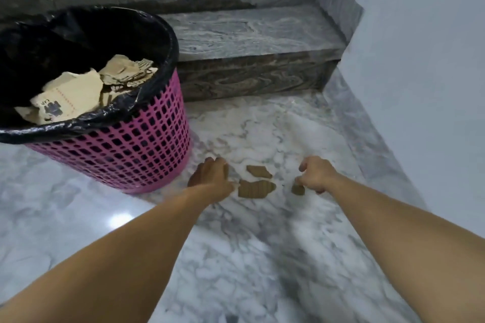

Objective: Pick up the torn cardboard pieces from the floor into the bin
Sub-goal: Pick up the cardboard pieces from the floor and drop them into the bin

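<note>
Three brown torn cardboard pieces lie on the white marble floor (262, 244): a wide one (256, 189), a smaller one (259, 171) just behind it, and a little one (298, 189) to the right. My left hand (211, 176) is down at the floor between the bin and the wide piece, back up, fingers loosely bent, with nothing seen in it. My right hand (316, 176) has its fingers curled and pinches the little piece at its top edge. The pink mesh bin (136, 147) with a black liner stands at the left and holds several pale cardboard scraps (76, 94).
A grey marble step (249, 42) rises behind the pieces, with a darker step above it. A pale wall (420, 60) closes the right side, and a grey skirting strip runs along its foot. The bin's base stands close to my left hand.
</note>
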The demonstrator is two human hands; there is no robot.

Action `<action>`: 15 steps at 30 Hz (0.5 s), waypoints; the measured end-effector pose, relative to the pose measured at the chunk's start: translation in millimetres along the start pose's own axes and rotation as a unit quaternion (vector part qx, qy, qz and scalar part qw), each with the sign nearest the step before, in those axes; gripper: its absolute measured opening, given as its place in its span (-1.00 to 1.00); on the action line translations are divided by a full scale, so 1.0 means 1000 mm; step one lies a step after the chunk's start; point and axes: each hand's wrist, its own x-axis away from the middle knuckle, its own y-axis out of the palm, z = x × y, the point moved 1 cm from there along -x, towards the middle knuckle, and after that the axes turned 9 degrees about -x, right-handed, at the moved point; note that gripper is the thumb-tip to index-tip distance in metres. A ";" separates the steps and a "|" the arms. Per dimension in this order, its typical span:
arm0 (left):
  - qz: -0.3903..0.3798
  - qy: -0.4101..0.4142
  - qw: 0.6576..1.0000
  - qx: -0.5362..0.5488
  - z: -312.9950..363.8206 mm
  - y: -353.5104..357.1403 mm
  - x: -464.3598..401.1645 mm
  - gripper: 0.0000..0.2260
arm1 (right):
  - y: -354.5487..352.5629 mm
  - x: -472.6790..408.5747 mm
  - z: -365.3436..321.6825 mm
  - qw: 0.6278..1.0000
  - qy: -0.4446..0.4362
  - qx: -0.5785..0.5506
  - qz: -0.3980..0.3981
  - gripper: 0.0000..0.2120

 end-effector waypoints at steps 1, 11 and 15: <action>-0.005 -0.013 1.000 0.009 -0.001 0.010 -0.003 -0.44 | 0.009 -0.004 0.007 1.000 -0.013 0.021 0.010 -0.66; 0.036 -0.109 0.992 0.051 0.023 0.071 -0.041 -0.14 | 0.041 -0.050 0.026 0.997 -0.061 0.056 -0.005 -0.89; 0.080 -0.122 0.989 -0.017 0.037 0.082 -0.044 -0.07 | 0.044 -0.066 0.001 0.991 -0.134 -0.001 -0.004 -0.89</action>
